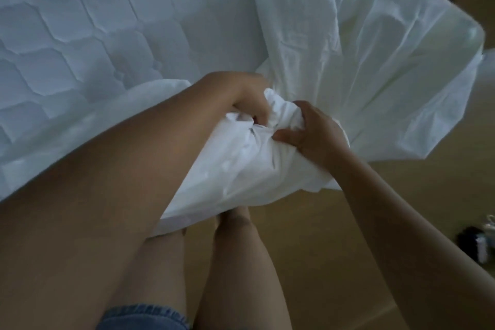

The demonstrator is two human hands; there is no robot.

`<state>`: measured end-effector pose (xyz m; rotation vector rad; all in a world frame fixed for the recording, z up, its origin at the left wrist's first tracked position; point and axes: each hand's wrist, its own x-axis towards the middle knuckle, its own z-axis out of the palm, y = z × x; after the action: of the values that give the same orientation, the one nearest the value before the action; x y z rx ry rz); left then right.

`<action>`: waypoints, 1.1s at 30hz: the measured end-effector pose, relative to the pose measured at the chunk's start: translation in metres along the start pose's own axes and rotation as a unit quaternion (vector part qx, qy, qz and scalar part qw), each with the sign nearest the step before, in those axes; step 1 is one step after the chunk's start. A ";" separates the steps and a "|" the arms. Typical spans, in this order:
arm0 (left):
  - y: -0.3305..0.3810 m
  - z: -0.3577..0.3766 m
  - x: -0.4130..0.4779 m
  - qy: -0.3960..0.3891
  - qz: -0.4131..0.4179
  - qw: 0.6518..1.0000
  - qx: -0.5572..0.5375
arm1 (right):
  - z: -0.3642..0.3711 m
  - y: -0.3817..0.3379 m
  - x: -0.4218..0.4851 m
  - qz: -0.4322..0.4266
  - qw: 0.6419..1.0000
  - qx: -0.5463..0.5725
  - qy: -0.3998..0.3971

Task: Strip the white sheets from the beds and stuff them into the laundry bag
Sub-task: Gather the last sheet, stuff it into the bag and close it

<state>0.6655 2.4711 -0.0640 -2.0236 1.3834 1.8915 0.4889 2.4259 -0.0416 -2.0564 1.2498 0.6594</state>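
Clutched bunched white sheet [361, 61] in our left hand [241, 94] and right hand [313, 131] | step: stripping mattress [80, 21] | next: we judged more gathering, bag unseen

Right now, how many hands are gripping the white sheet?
2. The left hand grips the bunched white sheet on its left side, by the quilted mattress; the right hand grips the same bunch on its right.

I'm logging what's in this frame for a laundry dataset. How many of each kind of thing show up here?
White sheet: 1
Quilted mattress: 1
Hands: 2, the left hand and the right hand, both gripping the sheet
Dark blurred item at the right edge: 1
Total: 5
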 end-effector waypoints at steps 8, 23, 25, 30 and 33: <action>-0.012 0.065 -0.083 0.354 0.030 0.916 0.187 | -0.005 -0.046 0.000 -0.054 0.990 -0.077 0.107; -0.087 0.069 -0.071 0.311 0.028 0.942 0.118 | 0.014 -0.044 -0.029 -0.097 0.979 -0.176 -0.029; -0.097 0.059 -0.089 0.325 0.025 0.943 0.070 | 0.012 -0.062 -0.024 -0.120 0.984 -0.131 -0.023; -0.171 0.032 -0.188 0.290 -0.082 0.951 0.065 | 0.053 -0.161 -0.023 -0.189 0.977 -0.028 -0.093; -0.237 0.033 -0.253 0.208 -0.185 0.960 0.026 | 0.124 -0.232 -0.041 -0.196 0.965 0.039 -0.171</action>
<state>0.8213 2.7726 0.0124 -2.5337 0.9953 1.3156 0.6697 2.6211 -0.0365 -1.9439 0.6383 0.7224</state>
